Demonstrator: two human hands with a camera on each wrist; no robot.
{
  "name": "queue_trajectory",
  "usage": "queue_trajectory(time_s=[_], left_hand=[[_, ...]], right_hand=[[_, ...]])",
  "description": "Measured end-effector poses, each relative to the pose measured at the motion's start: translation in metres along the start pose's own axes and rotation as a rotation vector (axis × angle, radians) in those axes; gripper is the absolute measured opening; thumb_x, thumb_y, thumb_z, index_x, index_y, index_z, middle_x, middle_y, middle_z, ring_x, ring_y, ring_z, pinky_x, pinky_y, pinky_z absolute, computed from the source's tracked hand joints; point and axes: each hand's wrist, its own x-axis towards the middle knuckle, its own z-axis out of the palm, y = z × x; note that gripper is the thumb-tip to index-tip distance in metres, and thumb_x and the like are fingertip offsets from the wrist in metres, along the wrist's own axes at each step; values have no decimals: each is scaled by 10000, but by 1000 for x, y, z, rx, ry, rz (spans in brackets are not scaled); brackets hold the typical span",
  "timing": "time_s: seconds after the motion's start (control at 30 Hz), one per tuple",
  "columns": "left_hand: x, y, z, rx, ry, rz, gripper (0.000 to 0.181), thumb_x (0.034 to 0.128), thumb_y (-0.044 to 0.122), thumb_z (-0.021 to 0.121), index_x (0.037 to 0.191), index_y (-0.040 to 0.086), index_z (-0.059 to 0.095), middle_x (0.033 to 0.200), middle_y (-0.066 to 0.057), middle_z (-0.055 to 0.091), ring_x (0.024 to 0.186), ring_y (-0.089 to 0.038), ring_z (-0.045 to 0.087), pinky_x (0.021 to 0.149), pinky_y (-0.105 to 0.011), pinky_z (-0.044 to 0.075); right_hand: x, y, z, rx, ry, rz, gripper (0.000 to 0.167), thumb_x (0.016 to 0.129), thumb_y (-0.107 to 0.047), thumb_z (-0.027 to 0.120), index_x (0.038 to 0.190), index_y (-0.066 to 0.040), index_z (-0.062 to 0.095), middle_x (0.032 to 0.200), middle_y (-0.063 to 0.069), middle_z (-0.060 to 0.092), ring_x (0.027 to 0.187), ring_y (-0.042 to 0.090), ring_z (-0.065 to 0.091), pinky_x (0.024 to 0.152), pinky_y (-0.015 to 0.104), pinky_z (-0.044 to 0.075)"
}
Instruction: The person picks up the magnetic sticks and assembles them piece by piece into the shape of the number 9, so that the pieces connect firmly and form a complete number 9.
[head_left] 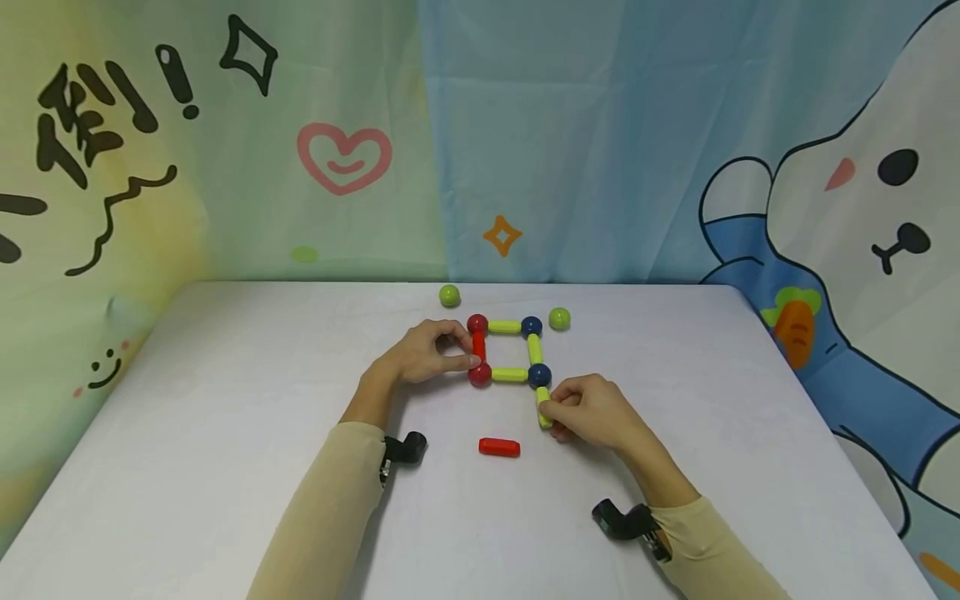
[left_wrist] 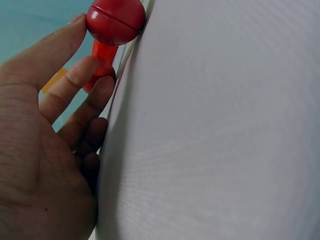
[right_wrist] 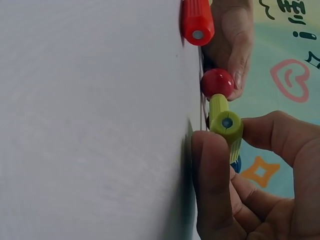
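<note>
Yellow-green rod pinched in right hand's grip, thumb and index finger; far end meets near blue ball, near end faces right wrist camera. Left hand: grip loose, thumb touching near red ball, index fingertip at standing side of red side rod. That rod links to far red ball. Square lies on white surface: red balls left, near blue ball and far blue ball right, three other yellow-green rods forming remaining sides. Loose red rod lies crosswise nearer the person, apart from square. Green balls: one beyond far red ball, leftward; other just beside far blue ball. Beige sleeves, printed curtain behind.
</note>
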Motion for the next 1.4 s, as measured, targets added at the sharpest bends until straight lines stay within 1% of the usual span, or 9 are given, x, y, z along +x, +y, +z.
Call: queue_trajectory(time_s=[0.2,0.43,0.57,0.9,1.03,1.13,1.27,1.4], left_hand=[[-1,1,-1,-7,-7,-8,219,902,348,771,1034,199,681,1072,19,643,1090,-189,533,1030,-371,433],[-1,1,-2,-8,-4,-5,212,903,333,773,1042,201,683,1085,12,644,1102,-200,531,1038,-378,433],[-1,0,-2,-10,-3,-4,210,901,339,773,1039,207,684,1077,21,643,1102,-199,530,1037,-378,435],[-3,-1,-1,-7,0,-10,211,900,346,775,1035,213,683,1078,22,639,1106,-200,532,1044,-380,435],[-3,-1,-1,-10,0,-4,217,900,343,774,1040,204,683,1081,17,641,1111,-202,535,1051,-383,433],[-3,-1,-1,-7,0,-11,217,898,343,775,1037,205,681,1081,18,638,1114,-198,534,1057,-379,431],[-2,0,-1,-10,-3,-14,216,900,344,773,1038,206,681,1085,17,639,1119,-201,534,1059,-380,431],[-1,0,0,-11,-7,-16,216,900,350,773,1038,213,681,1085,21,640,1115,-200,533,1045,-370,434]], right_hand=[[1,0,1,31,9,22,214,931,-239,697,985,-34,723,713,10,722,642,132,689,668,259,545],[2,0,1,45,4,25,222,942,-231,694,1005,-19,714,722,14,721,641,133,694,670,274,573],[2,0,0,52,-1,13,237,962,-238,682,1021,-10,713,729,17,721,640,134,697,674,281,584],[2,2,0,89,-24,1,263,999,-262,657,1026,-6,705,736,24,714,632,142,694,673,286,592],[2,2,0,91,-24,4,262,1001,-264,658,1027,-7,704,732,24,711,626,143,692,665,286,594],[3,2,0,86,-26,0,270,1005,-272,654,1024,-7,705,725,25,705,621,142,690,659,288,596],[4,4,-3,72,-17,-9,309,1020,-315,636,1004,-14,706,718,32,696,612,140,684,650,292,594],[9,9,-6,68,15,-4,353,1031,-369,616,966,-30,689,721,44,690,614,148,689,654,297,592]])
